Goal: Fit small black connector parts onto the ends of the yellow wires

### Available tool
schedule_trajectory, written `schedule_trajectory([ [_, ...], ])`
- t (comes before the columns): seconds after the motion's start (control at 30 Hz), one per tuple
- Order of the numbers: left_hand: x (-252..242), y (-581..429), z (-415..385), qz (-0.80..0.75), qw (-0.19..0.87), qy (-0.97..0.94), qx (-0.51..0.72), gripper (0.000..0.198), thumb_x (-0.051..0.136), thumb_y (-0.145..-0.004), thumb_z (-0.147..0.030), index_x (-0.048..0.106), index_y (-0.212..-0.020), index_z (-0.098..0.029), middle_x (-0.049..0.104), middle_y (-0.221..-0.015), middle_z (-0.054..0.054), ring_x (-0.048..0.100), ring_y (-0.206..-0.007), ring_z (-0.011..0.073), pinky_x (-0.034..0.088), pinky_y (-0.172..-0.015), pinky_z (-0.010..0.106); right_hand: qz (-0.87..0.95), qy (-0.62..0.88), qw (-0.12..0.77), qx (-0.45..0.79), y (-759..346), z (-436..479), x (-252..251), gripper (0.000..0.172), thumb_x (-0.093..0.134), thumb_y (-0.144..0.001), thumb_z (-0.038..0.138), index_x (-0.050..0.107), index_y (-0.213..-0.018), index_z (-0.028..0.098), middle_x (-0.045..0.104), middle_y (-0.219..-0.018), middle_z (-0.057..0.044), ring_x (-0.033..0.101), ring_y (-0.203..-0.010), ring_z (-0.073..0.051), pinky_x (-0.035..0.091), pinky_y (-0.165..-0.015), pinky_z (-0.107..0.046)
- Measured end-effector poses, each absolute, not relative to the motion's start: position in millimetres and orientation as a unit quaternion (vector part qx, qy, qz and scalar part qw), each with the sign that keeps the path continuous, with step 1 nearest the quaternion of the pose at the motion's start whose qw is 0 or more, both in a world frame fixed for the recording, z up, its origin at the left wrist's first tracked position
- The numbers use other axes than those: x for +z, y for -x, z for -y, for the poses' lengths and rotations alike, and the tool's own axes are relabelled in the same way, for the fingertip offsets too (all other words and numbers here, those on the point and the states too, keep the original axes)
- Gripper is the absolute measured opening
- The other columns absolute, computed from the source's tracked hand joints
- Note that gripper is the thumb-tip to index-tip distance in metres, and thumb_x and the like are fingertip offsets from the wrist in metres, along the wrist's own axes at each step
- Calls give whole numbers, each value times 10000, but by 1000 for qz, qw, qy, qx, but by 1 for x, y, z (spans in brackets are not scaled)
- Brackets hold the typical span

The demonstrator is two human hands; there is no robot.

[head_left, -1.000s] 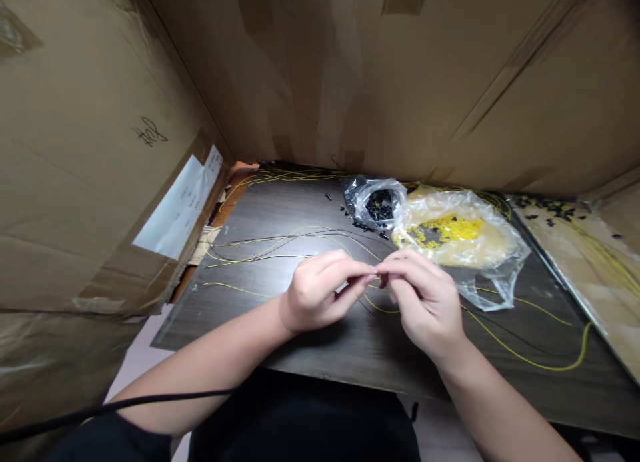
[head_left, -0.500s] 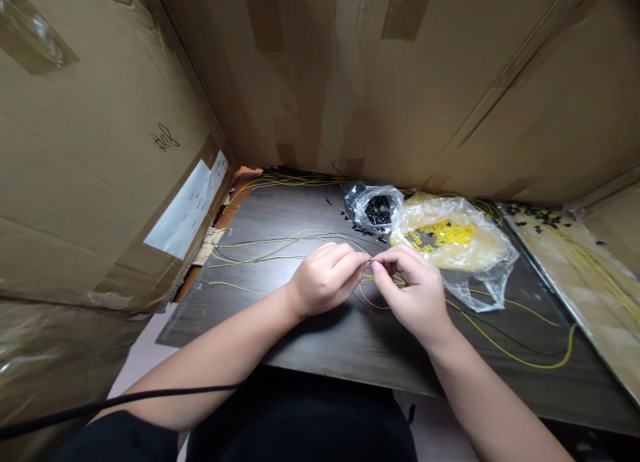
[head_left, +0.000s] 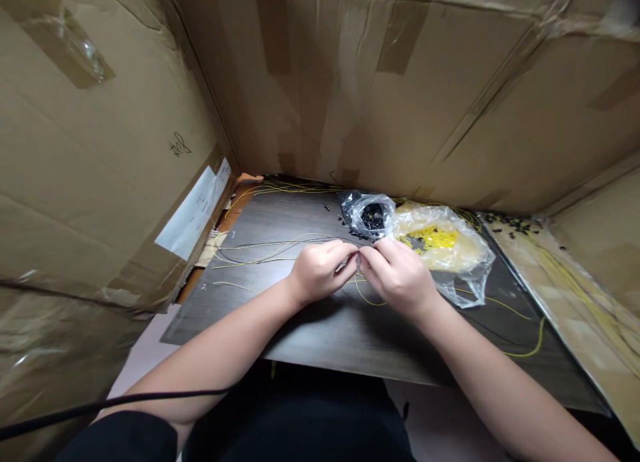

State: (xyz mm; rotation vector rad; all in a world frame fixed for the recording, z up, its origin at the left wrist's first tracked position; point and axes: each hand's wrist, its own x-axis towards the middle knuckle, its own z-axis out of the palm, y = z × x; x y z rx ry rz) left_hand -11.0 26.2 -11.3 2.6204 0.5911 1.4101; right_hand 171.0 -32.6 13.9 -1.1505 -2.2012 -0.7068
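Note:
My left hand (head_left: 320, 270) is closed in a pinch, apparently on a thin wire that bends down from below the fingertips. My right hand (head_left: 397, 275) pinches at the same spot, fingertips meeting the left ones; whatever lies between them is too small to make out. Thin yellow and black wires (head_left: 265, 252) spread over the dark tabletop (head_left: 320, 339) to the left and pass behind the hands. Just beyond my right hand lie an open plastic bag of small black parts (head_left: 373, 217) and a clear bag of small yellow parts (head_left: 435, 237).
Tall cardboard walls (head_left: 320, 102) enclose the table at the back and sides. On the right, a taped cardboard strip (head_left: 520, 262) carries yellow wires and small black pieces. Loose black parts (head_left: 357, 235) lie by the bags. A black cord (head_left: 120, 401) crosses my left forearm.
My right hand has turned so its fingers close over the meeting point, and both hands have shifted slightly left in view. The camera view has also shifted a little.

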Motion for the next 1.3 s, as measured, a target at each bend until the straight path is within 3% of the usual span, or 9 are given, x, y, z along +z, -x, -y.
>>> schedule_trajectory([
  [0.1, -6, 12, -28, -212, 205, -834, 467, 145, 587, -923, -231, 681, -861, -138, 560, -611, -24, 451, -531, 71, 369, -543, 211, 844, 419, 294, -160, -175, 29, 23, 126, 535, -971, 172, 658, -951, 150, 608, -814, -73, 547, -702, -175, 449, -649, -304],
  [0.27, 8, 15, -25, -182, 563, -719, 364, 254, 672, -881, -362, 654, -826, -115, 495, -601, -41, 396, -515, 48, 314, -485, 177, 833, 388, 394, 36, -183, 35, 33, 90, 558, -957, 123, 635, -959, 169, 599, -836, -49, 572, -748, -155, 473, -673, -286],
  [0.4, 14, 15, -20, -143, 684, -653, 291, 319, 734, -829, -418, 657, -817, -109, 507, -581, -37, 391, -482, 41, 308, -461, 171, 802, 381, 450, 102, -180, 47, 32, 83, 613, -910, 98, 633, -914, 179, 612, -796, -28, 562, -727, -153, 456, -658, -298],
  [0.63, 11, 15, -18, -166, 728, -612, 260, 345, 762, -800, -442, 663, -813, -111, 465, -537, -51, 358, -445, 40, 277, -433, 174, 744, 389, 544, 16, -184, 56, 16, 191, 632, -846, 54, 658, -997, 168, 620, -808, -51, 587, -742, -181, 481, -660, -330],
  [0.77, 11, 13, -16, -157, 721, -618, 270, 321, 764, -808, -409, 658, -797, -106, 517, -582, -32, 375, -471, 34, 283, -450, 169, 784, 372, 496, -22, -184, 60, 11, 282, 679, -855, 174, 651, -1134, 140, 613, -896, -84, 563, -690, -165, 498, -621, -329],
  [0.87, 12, 12, -14, -149, 704, -628, 297, 303, 776, -803, -372, 637, -768, -104, 561, -643, -11, 423, -537, 39, 322, -500, 168, 801, 375, 464, -48, -178, 62, 9, 265, 701, -856, 136, 640, -1114, 147, 614, -899, -81, 567, -703, -155, 501, -601, -294],
  [1.07, 16, 14, -11, -183, 626, -684, 326, 254, 696, -867, -338, 627, -787, -107, 501, -624, -26, 371, -521, 42, 286, -481, 176, 779, 394, 484, -66, -174, 63, 6, 179, 659, -862, 55, 621, -977, 187, 622, -833, -55, 606, -750, -173, 527, -640, -306],
  [1.3, 18, 14, -6, -154, 546, -744, 353, 176, 649, -881, -244, 639, -769, -108, 448, -552, -52, 331, -469, 32, 256, -437, 167, 784, 393, 478, -54, -176, 66, 5, 287, 695, -871, 104, 645, -1141, 187, 626, -891, -66, 595, -736, -160, 530, -620, -295],
])
